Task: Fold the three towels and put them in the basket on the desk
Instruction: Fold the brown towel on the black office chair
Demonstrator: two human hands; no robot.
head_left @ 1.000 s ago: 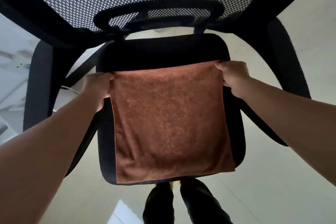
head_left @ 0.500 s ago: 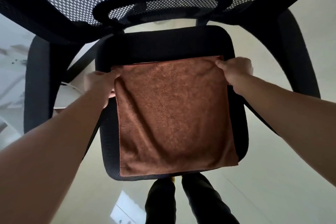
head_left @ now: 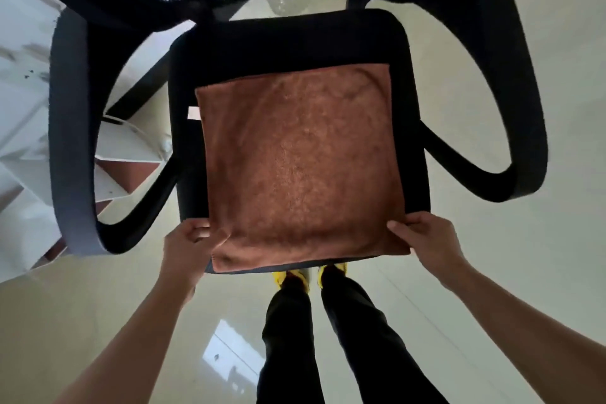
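1. One square brown microfibre towel [head_left: 295, 167] lay spread flat on the black padded chair seat [head_left: 285, 43], its near edge along the seat's front edge. No basket or desk was in view.
2. Both hands had hold of it. The left hand [head_left: 185, 248] had its fingers [head_left: 198, 229] curled onto the near left corner, and the right hand [head_left: 429, 239] pinched the near right corner, thumb on top.
3. The step in hand looked like this towel's first fold: gripped, not yet lifted.
4. The next move would call for raising both near corners together and laying them squarely on the far corners.
5. Half a second earlier, the hands had held the far corners; they had since released those and shifted to the near edge.
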